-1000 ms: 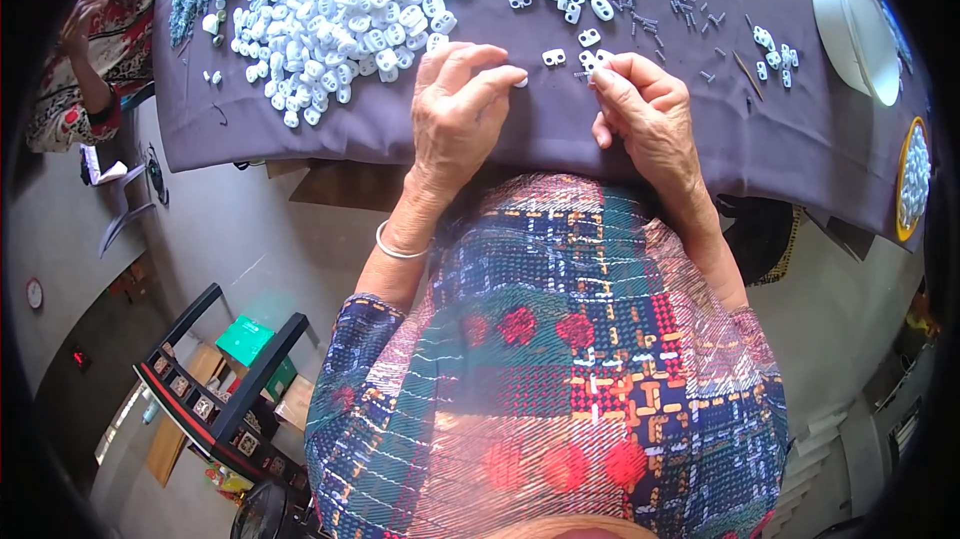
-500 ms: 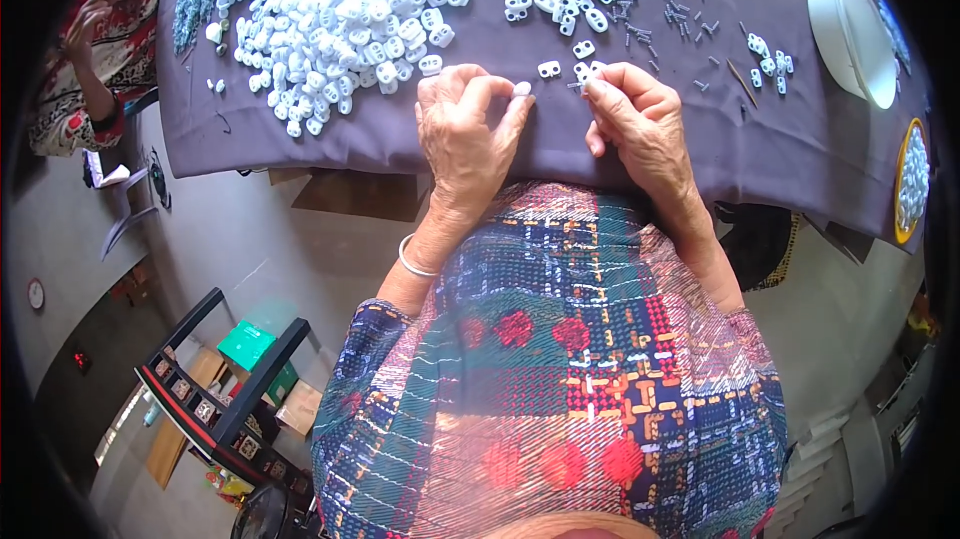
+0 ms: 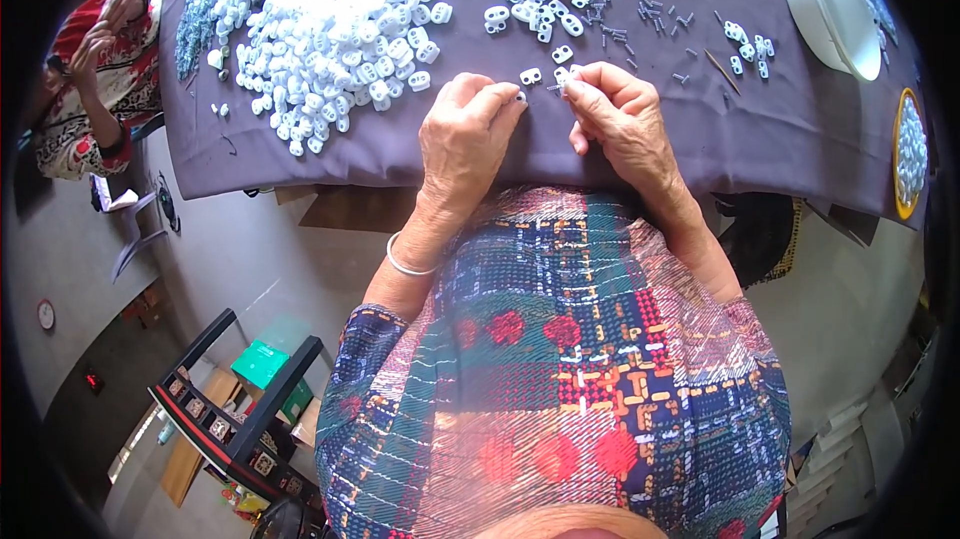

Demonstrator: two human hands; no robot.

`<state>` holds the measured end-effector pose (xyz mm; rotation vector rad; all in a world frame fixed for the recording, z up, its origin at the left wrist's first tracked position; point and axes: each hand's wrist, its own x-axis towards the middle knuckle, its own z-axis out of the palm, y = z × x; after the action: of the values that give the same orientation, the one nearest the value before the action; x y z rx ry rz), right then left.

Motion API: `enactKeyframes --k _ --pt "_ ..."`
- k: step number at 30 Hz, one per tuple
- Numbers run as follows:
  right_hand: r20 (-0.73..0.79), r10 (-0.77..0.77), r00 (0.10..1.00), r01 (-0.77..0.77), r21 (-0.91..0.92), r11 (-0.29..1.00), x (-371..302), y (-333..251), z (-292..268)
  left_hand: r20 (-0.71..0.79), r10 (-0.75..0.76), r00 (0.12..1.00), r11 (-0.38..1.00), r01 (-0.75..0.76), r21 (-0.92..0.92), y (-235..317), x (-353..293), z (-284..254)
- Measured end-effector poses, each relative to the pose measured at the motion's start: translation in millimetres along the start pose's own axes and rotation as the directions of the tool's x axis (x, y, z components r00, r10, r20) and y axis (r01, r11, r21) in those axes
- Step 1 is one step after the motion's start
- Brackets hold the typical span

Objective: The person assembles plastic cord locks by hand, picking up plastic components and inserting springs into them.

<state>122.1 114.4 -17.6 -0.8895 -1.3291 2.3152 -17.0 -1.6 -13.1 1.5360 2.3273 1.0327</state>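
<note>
My left hand (image 3: 465, 134) is closed in a pinch on a small white cord lock piece (image 3: 520, 97), mostly covered by thumb and forefinger. A dark hole shows on its exposed end. To the right, my right hand (image 3: 622, 119) pinches what looks like a small grey spring (image 3: 553, 88), its end jutting left from the fingertips. Just beyond those fingertips lies a white two-holed cord lock (image 3: 562, 74), partly hidden. Another cord lock (image 3: 530, 77) rests between the hands, a little farther off. Both hands are low over the cloth near the table's front edge.
A big heap of white cord lock pieces (image 3: 335, 59) spreads at left. Several cord locks (image 3: 530, 9) and grey springs (image 3: 655, 14) lie scattered beyond my hands. At right are a thin stick (image 3: 722, 72), a white tub (image 3: 800, 14) and a yellow-rimmed basket (image 3: 903, 194). Another person (image 3: 95, 79) sits far left.
The whole view has shifted slightly. In my left hand the white cord lock piece has turned, so its dark hole now shows. My right hand keeps its pinch.
</note>
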Motion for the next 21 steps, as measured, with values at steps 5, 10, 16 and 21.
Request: enactKeyframes --k 5,10,16,21 --pt "-0.017 -0.018 1.0 0.018 -0.01 1.0 -2.3 0.2 1.7 0.101 -0.023 0.995 1.0 0.021 0.02 4.6 3.5 -6.9" --pt "-0.026 -0.002 1.0 0.001 -0.047 0.999 -3.1 -1.7 3.3 0.113 -0.014 0.994 1.0 0.016 -0.015 -0.9 1.0 -10.0" --pt "-0.06 -0.041 0.997 0.038 -0.053 0.998 -3.6 -0.7 6.2 0.485 -0.441 0.756 0.284 0.63 -0.723 0.8 -1.1 -18.1" --pt "-0.091 -0.062 0.994 0.051 -0.111 0.993 -8.4 -3.4 11.4 0.54 -0.448 0.712 0.077 0.633 -0.771 0.3 -7.7 -14.4"
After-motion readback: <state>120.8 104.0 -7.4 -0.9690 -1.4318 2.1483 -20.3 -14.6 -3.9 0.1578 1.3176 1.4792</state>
